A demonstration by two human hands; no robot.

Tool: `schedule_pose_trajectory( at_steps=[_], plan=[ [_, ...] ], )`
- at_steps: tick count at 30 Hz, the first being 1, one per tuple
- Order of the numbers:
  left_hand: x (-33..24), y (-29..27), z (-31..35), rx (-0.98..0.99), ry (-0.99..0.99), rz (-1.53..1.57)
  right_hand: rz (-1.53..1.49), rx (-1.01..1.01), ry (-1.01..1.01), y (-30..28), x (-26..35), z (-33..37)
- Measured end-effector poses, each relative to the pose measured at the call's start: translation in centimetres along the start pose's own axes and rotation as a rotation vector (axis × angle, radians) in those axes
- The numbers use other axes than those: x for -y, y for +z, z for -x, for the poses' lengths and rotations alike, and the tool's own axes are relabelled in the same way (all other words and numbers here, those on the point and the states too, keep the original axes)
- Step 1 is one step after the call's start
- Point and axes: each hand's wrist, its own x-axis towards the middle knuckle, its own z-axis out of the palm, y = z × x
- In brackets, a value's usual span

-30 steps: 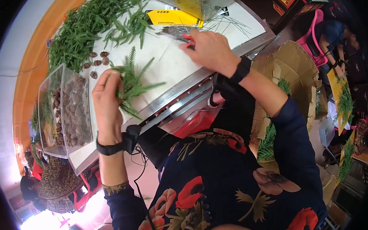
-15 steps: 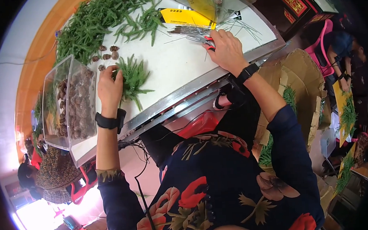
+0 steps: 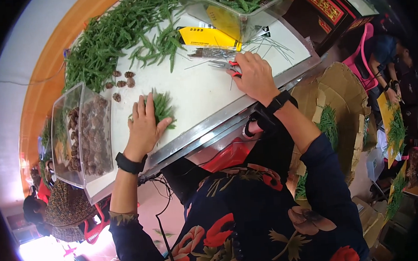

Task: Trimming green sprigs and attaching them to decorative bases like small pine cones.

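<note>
My left hand (image 3: 143, 128) lies over the left part of a green artificial pine sprig (image 3: 163, 106) on the white tabletop. Its fingers are stretched out and the thumb stands apart, so this hand is open. Fingers cover some of the sprig. My right hand (image 3: 257, 78) is closed round pliers (image 3: 234, 69) with red handles, their metal jaws pointing left. Just beyond those jaws lies a bundle of thin brown stems or wires (image 3: 209, 52) in clear plastic. Several small pine cones (image 3: 121, 83) rest beyond my left hand.
A clear bin of pine cones (image 3: 95, 136) stands at the left. Green sprigs (image 3: 114, 36) are heaped at the far left, near a yellow package (image 3: 209, 37). Another clear bin (image 3: 240, 6) holds greenery. Loose wires (image 3: 273, 47) lie at right; below is a cardboard box (image 3: 345, 109).
My left hand has moved nearer and slightly right, its fingers now spread over the sprig. The right hand with the pliers has come slightly nearer and the pliers show more fully.
</note>
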Motion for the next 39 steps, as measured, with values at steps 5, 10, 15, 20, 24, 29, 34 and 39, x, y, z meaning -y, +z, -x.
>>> schedule_pose_trajectory(
  at_steps=[5,10,15,20,24,29,34,39],
  plan=[
    [0.3,0.1,-0.9,0.175,-0.088,0.059,-0.001,0.018,0.013,-0.5,0.0,0.0],
    [0.5,-1.3,-1.0,0.143,-0.036,0.113,-0.004,0.029,0.025,-0.5,0.0,-0.1],
    [0.8,-6.4,-2.9,0.038,-0.032,0.024,0.006,0.013,0.02,-0.4,-0.2,-0.1],
    [2.1,-9.7,-10.7,0.092,-0.054,0.31,-0.004,0.022,0.036,-0.7,-0.3,-0.1],
    [5.9,-6.3,-17.8,-0.26,0.318,0.066,-0.021,0.024,0.033,-0.7,0.5,-0.4],
    [4.7,-5.0,-21.8,-0.235,0.368,-0.136,-0.008,0.031,0.055,-0.7,0.4,-0.4],
    [4.4,-6.0,-21.6,-0.098,0.29,-0.309,0.003,0.053,0.067,-0.9,0.0,-0.2],
    [7.3,-5.3,-21.2,-0.239,0.488,-0.342,0.0,0.028,0.047,-0.8,0.0,-0.4]
  ],
)
